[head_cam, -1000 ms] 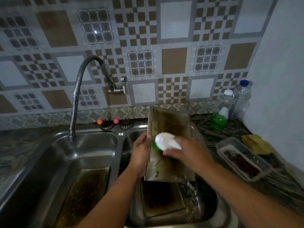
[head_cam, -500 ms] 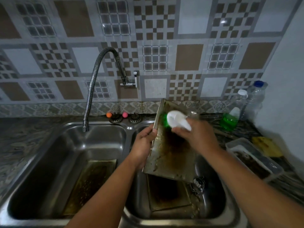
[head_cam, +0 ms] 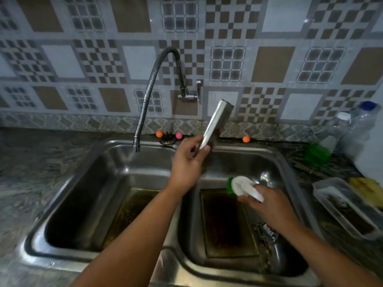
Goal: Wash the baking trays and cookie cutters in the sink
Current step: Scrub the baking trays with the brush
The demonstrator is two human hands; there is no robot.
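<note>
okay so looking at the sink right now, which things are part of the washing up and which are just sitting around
Part of the job: tray held edge-on by left hand; scrub brush in right hand; trays in both basins; faucet.
Lying about: bottles; plastic container; yellow sponge.

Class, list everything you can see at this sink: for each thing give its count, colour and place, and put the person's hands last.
held tray: 1, silver, edge-on over sink
sunk trays: 2, brown-stained, one per basin
brush: 1, white and green, right basin
sink: 1, steel, two basins
tap: 1, chrome, wall
bottles: 2, clear, right counter
soap: 1, green, right counter
tub: 1, clear, right counter
left hand: grips held tray
right hand: holds brush
</note>
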